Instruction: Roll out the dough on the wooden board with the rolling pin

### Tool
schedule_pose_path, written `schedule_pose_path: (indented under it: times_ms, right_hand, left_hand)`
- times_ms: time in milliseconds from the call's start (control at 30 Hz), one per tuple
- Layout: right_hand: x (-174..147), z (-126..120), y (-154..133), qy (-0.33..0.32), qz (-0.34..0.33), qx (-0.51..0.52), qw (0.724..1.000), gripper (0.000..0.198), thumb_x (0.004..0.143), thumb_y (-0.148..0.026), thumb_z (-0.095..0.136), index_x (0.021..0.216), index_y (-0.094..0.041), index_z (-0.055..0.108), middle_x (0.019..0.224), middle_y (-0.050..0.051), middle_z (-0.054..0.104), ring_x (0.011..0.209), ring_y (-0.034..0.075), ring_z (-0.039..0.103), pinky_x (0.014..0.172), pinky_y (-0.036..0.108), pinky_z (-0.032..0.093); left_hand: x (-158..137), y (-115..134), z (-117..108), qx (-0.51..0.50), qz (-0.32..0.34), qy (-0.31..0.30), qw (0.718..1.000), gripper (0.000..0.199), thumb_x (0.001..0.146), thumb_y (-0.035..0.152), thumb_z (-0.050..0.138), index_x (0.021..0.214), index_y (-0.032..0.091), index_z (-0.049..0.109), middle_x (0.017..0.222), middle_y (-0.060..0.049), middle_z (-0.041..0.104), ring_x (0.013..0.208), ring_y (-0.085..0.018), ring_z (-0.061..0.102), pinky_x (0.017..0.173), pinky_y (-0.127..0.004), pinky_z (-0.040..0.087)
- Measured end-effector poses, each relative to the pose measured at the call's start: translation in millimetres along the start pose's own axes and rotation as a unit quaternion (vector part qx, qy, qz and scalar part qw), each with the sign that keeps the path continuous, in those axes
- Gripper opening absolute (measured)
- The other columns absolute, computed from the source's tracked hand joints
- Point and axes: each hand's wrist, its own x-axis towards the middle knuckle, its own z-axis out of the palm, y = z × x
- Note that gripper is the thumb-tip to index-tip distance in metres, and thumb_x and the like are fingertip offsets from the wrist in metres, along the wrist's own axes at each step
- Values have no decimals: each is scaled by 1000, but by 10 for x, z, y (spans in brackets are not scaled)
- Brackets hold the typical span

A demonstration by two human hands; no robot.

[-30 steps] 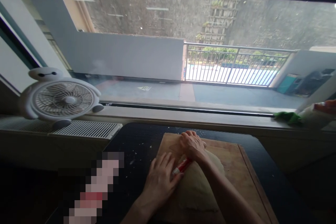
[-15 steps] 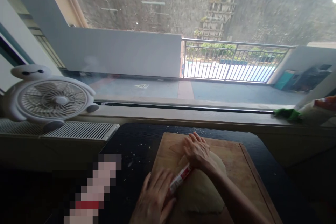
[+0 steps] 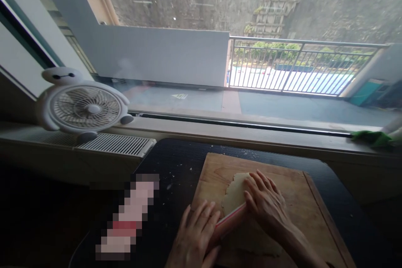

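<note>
A rolling pin (image 3: pixel 232 220) with a coloured stripe lies slantwise across a sheet of pale, flattened dough (image 3: pixel 237 188). My left hand (image 3: pixel 196 232) rests over its near-left end, fingers stretched out and the thumb low beside it. Over the far-right end lies my right hand (image 3: pixel 266 197), palm down with fingers extended past the pin onto the dough. The dough's wavy far-left edge shows; its near part sits in shadow, partly behind my right forearm. Under it all is a wooden board (image 3: pixel 215 169).
The board lies on a dark table (image 3: pixel 176 159) dotted with crumbs. A blurred-out object (image 3: pixel 127 217) is at the left. Past the table, a white fan (image 3: pixel 84 109) stands by the window, and a green cloth (image 3: pixel 372 138) lies on the sill.
Both hands and the rolling pin have moved back toward me over the dough, turning the pin's printed side and uncovering the far-left dough edge. The whole view has shifted slightly.
</note>
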Motion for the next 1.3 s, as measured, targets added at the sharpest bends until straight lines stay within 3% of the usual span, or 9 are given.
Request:
schedule_pose_path:
  times_ms: [300, 400, 600, 667, 800, 933, 1000, 1100, 1300]
  right_hand:
    - [1214, 205, -419, -57, -9, 64, 996, 49, 86, -42, 44, 129, -19, 45, 138, 10, 40, 130, 23, 28, 102, 37, 29]
    - [1007, 161, -376, -42, -6, 58, 997, 47, 86, -42, 44, 128, -20, 47, 138, 9, 41, 131, 24, 27, 102, 37, 30]
    - [-35, 13, 24, 2, -11, 3, 1000, 37, 90, -36, 35, 121, -26, 52, 134, 4, 46, 131, 24, 28, 106, 43, 23]
    - [-112, 6, 70, 9, -5, -5, 1000, 37, 90, -36, 35, 121, -26, 53, 134, 4, 46, 131, 24, 29, 106, 44, 22]
    - [373, 85, -78, 1, 7, 17, 1000, 38, 90, -36, 36, 122, -25, 52, 133, 5, 46, 131, 23, 28, 107, 42, 20]
    - [1069, 192, -373, -49, 1, 61, 997, 41, 86, -38, 43, 123, -22, 50, 132, 8, 46, 127, 24, 33, 100, 38, 31]
    - [1214, 210, -466, -59, -9, 68, 996, 42, 85, -36, 45, 124, -20, 49, 134, 9, 44, 127, 23, 34, 99, 37, 32]
    - [1029, 174, -425, -43, -12, 57, 997, 41, 85, -36, 45, 122, -21, 50, 135, 8, 43, 129, 24, 31, 100, 36, 32]
    - [-78, 49, 30, 15, -36, -5, 999, 37, 90, -35, 36, 121, -24, 53, 133, 3, 48, 133, 22, 27, 107, 42, 23]
  left_hand:
    - [33, 33, -160, -30, -103, -20, 994, 53, 93, 31, 36, 143, 25, 20, 144, 0, 36, 131, -20, 34, 104, -51, 34]
    - [19, 53, -173, -30, -89, -25, 995, 54, 92, 30, 38, 143, 26, 20, 144, 0, 35, 131, -22, 34, 103, -53, 35]
    - [102, 89, -109, -64, 17, -41, 997, 62, 83, 34, 51, 140, 24, 29, 143, -3, 38, 128, -29, 38, 99, -56, 38]
    - [138, 95, -113, -77, 28, -38, 996, 62, 82, 33, 52, 140, 23, 31, 142, -3, 39, 128, -28, 39, 100, -56, 37]
    - [148, 99, -163, -85, -5, -9, 996, 56, 85, 34, 49, 138, 22, 33, 138, -5, 45, 125, -24, 43, 102, -49, 38]
    - [42, 95, -191, -40, -75, 32, 996, 53, 87, 28, 47, 138, 21, 33, 136, -6, 48, 123, -22, 45, 99, -46, 43]
    - [-25, 86, -188, -19, -91, 38, 995, 53, 87, 26, 46, 138, 20, 31, 136, -6, 47, 124, -22, 45, 98, -45, 43]
    - [-81, 76, -164, -11, -87, 21, 996, 55, 86, 25, 47, 139, 22, 31, 138, -5, 45, 125, -22, 43, 99, -44, 42]
    - [34, 90, -101, -70, -5, -32, 997, 67, 75, 29, 59, 137, 24, 35, 140, -6, 41, 127, -29, 39, 101, -52, 37]
